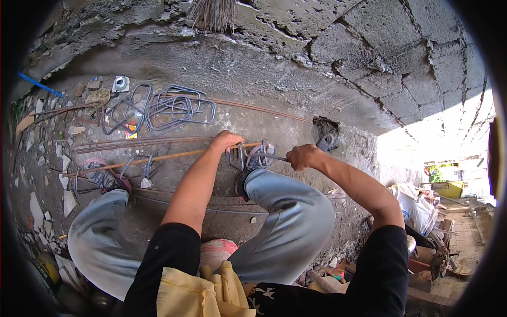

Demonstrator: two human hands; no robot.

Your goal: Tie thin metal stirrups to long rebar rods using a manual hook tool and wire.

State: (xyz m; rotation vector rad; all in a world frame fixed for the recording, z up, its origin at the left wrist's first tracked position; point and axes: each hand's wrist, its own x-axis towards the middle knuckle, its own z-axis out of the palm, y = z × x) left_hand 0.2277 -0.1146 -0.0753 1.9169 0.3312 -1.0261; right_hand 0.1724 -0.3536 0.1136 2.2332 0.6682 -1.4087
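Observation:
My left hand [226, 140] is closed around a rusty steel rebar [166, 156] that runs slantwise over my shoes. Just right of it, a bent steel stirrup [236, 158] hangs at the bar's end, by my right shoe. My right hand [303, 157] grips a thin dark metal rod [273, 157], whose far end meets the stirrup area; a grey looped piece [325, 142] shows above that fist, and whether it belongs to the rod I cannot tell. More stirrups stand around the bar near my left shoe [103, 174].
A pile of bent stirrups [180, 109] lies ahead, with a round tape measure [120, 84] beyond. Long rebars [257, 107] lie along the rough concrete wall [253, 67]. Stone chips [69, 202] litter the left, and a hole [326, 128] opens near my right hand. White sacks [416, 208] stand right.

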